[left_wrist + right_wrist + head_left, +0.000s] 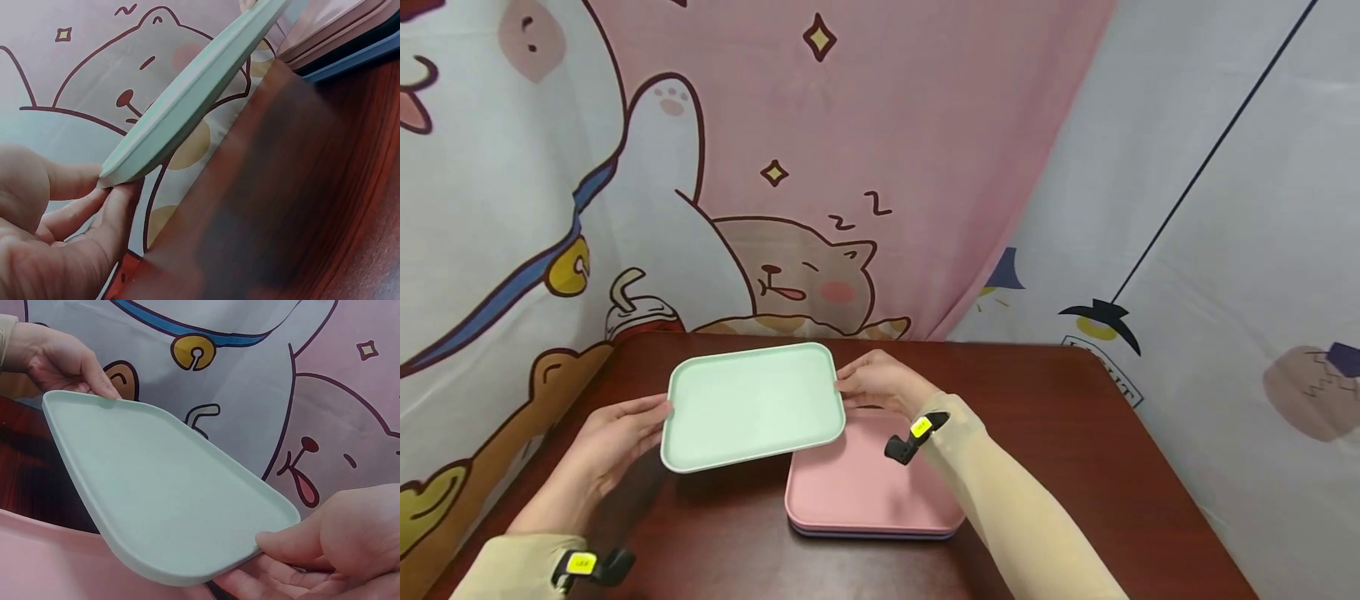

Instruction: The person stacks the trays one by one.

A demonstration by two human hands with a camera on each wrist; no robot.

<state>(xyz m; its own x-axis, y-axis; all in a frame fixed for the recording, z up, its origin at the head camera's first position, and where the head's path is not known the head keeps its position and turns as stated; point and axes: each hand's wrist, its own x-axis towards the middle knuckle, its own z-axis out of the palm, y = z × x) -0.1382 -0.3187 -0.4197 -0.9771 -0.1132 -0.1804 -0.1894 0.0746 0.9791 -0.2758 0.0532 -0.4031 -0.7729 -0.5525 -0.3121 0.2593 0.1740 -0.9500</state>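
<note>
A mint green rectangular tray with a low rim is held up over the table, tilted so its inside faces the head camera. My left hand pinches its left short edge, thumb on top and fingers beneath, as the left wrist view shows. At the opposite short edge my right hand grips the rim, the thumb lying over it and the fingers below. Under the right forearm lies a stack of trays with a pink tray on top. The green tray overlaps the stack's upper left corner in the head view.
The dark brown wooden table carries the stack near its middle. Darker and blue tray edges show below the pink ones. A cartoon-printed curtain hangs behind the table and along its sides.
</note>
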